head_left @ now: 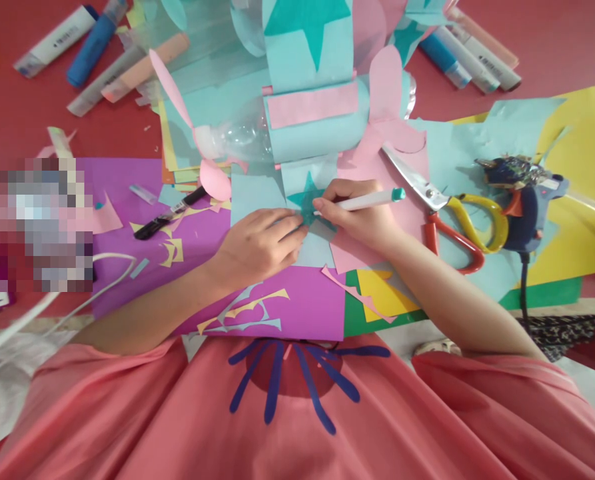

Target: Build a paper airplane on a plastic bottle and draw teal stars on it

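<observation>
My right hand (pixel 360 210) grips a white marker (pixel 370 201) with a green end, its tip down at a teal star (pixel 304 197). The star is on a light blue paper flap (pixel 290 175) on the near side of a plastic bottle (pixel 244 138) wrapped in light blue paper. My left hand (pixel 264 243) lies flat, its fingertips at the star's left edge. Pink paper blades (pixel 214 180) stand at the bottle's cap. On the far side, another flap (pixel 307 73) carries a larger teal star. Pink paper petals (pixel 386 87) stick up at the bottle's right end.
Scissors (pixel 430 193) with red and yellow handles and a dark blue glue gun (pixel 530 213) lie to the right. A black marker (pixel 170 212) and paper scraps (pixel 247 310) rest on purple paper (pixel 307 307). Several markers (pixel 94 47) are at the back. A white cable (pixel 112 256) runs at left.
</observation>
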`<state>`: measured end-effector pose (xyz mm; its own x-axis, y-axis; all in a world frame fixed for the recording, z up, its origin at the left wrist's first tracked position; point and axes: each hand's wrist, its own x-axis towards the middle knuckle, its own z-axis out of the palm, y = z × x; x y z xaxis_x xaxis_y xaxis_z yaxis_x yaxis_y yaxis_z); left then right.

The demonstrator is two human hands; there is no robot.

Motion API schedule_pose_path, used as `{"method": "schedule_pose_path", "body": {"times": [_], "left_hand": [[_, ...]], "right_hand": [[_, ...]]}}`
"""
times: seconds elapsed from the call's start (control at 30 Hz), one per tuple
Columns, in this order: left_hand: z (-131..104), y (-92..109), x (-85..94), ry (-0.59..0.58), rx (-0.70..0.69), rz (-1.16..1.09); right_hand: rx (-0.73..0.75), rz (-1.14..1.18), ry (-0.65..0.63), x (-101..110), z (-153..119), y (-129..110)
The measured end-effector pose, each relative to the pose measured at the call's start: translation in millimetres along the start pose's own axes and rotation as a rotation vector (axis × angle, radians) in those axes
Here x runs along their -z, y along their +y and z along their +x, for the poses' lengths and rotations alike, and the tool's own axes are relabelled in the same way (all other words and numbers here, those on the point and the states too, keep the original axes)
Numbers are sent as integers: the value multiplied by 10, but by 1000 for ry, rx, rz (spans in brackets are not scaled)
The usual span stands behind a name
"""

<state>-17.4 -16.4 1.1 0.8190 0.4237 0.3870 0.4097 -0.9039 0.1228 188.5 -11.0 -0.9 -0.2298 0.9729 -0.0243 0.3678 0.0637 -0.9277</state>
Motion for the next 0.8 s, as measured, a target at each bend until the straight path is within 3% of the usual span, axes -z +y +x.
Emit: {"method": "schedule_pose_path", "body": {"times": [0.27,0.6,0.8], "left_hand": [[-23,-1,9,-77,29,-40],[-3,3,7,-31,16,-19],[-26,-10,-16,-20,17,-24]], "right_hand": [[16,-70,-37,12,2,-7],[103,-83,-45,-23,0,40],[262,30,135,45,-83,26]]}}
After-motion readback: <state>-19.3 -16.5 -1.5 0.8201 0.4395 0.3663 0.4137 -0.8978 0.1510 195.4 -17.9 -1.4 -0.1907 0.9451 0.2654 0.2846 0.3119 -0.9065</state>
